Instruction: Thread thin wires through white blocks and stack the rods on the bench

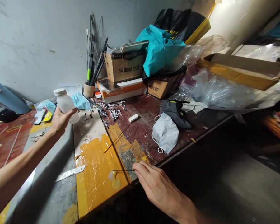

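My left hand [60,120] grips a white plastic bottle [64,104] with a white cap, lifted above the left part of the bench and tilted slightly. Between the fingertips of my right hand [157,183] is a thin dark rod [123,170], pointing left. Its tip lies over a small pale-yellow, glossy puddle [116,184]. That puddle sits on a sheet of yellow tape [95,186] near the bench's front edge. Thin dark rods [118,139] lie further back, beside a small white block [133,118]. A flat metal strip [71,172] rests left of the tape.
Many small black-and-white parts [115,114] lie scattered mid-bench. A crumpled face mask [165,132] and a dark glove [174,113] lie to the right. Behind stand a cup of long rods [89,90], cardboard boxes [126,68], a turquoise bag [162,46] and clear plastic [214,88].
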A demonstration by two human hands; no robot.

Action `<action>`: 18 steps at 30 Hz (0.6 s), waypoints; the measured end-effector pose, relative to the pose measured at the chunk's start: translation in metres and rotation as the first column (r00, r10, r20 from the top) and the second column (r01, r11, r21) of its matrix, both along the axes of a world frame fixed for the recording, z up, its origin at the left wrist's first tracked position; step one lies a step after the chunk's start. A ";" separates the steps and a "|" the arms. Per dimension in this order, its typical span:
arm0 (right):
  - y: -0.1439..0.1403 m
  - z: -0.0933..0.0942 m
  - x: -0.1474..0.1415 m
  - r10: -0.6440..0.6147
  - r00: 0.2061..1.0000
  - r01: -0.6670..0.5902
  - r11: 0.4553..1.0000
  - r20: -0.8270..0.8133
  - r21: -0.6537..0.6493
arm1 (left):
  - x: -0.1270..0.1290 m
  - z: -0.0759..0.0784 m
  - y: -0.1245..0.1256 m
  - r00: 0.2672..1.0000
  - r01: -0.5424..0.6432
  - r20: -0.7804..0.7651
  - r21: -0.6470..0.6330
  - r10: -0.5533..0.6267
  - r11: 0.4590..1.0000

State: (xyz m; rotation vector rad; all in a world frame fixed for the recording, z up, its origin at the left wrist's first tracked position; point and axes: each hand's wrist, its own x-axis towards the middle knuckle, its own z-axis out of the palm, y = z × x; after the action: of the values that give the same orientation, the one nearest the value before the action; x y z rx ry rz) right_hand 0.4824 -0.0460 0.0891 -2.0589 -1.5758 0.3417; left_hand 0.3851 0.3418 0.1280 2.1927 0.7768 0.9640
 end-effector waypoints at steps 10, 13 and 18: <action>-0.008 -0.008 -0.019 -0.169 0.984 0.161 0.980 0.057 0.119 | -0.107 0.044 -0.116 0.954 -0.117 -0.300 -0.325 0.015 0.938; 0.004 -0.009 -0.026 -0.158 0.986 0.146 0.971 0.054 0.191 | -0.134 0.040 -0.139 0.896 -0.130 -0.443 -0.205 0.027 0.970; 0.002 0.003 -0.028 -0.113 0.991 0.103 0.985 0.071 0.140 | -0.171 0.033 -0.163 0.811 -0.026 -0.585 -0.041 -0.003 0.999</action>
State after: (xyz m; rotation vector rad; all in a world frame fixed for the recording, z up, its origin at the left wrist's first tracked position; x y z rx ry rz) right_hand 0.4542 -0.0436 0.0919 -2.0640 -1.4816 0.1123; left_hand 0.2140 0.1784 0.1610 2.4674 1.0719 0.2401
